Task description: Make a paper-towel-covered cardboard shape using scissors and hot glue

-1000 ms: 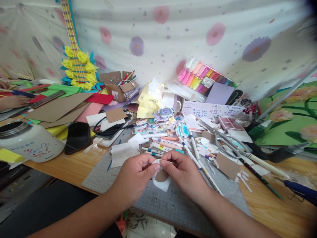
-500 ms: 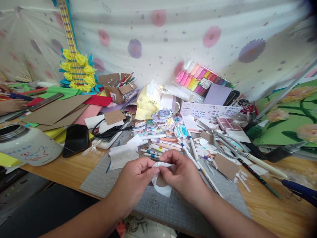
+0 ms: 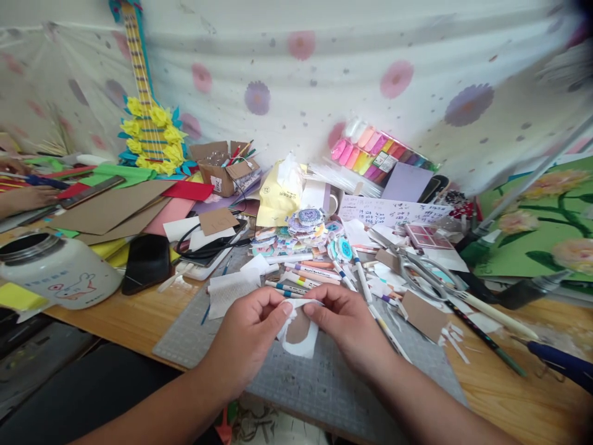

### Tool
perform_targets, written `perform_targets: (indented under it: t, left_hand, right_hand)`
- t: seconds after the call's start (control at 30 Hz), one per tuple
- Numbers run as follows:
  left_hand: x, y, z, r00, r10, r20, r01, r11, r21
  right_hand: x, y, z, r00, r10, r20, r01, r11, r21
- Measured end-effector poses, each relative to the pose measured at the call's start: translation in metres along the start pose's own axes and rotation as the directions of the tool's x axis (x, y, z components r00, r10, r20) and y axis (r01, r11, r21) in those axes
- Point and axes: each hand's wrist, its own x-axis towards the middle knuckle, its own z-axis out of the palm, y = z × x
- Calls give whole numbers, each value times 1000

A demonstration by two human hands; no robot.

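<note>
Both hands meet over a grey cutting mat (image 3: pixel 324 389) at the table's front. My left hand (image 3: pixel 248 334) and my right hand (image 3: pixel 349 327) pinch the top edge of a small white paper piece (image 3: pixel 300 334) with a brown cardboard oval stuck on it. The piece hangs between the thumbs, just above the mat. Several marker pens (image 3: pixel 315 272) lie right behind the hands. A stack of round decorated paper cutouts (image 3: pixel 306 225) sits further back.
Scissors (image 3: pixel 417 266), a brown card scrap (image 3: pixel 424 315) and a long paintbrush (image 3: pixel 486 337) lie to the right. A white jar (image 3: pixel 55 275) and black phone (image 3: pixel 148 259) sit left. Cardboard sheets (image 3: pixel 106 207), a small box (image 3: pixel 227 170) and clay sticks (image 3: pixel 375 154) crowd the back. Another person's hand (image 3: pixel 23 198) shows far left.
The hands stay together on the paper piece, shifting it slightly; the brown oval now shows more between the thumbs. The view has shifted a little.
</note>
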Motion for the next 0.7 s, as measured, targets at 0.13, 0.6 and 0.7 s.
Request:
perform_targets:
  t: [0.13, 0.6, 0.7]
  left_hand:
    - [-1, 1, 1, 1000, -12, -1, 12, 1000, -14]
    - [-4, -1, 0, 999, 23, 31, -23, 1000, 0]
    - [-4, -3, -2, 999, 30, -10, -30, 999, -41]
  right_hand:
    - [1, 5, 0, 996, -79, -52, 78, 997, -28]
    - [-10, 0, -8, 600, -736, 313, 690, 277, -669]
    - [-11, -2, -8, 564, -709, 424, 698, 135, -703]
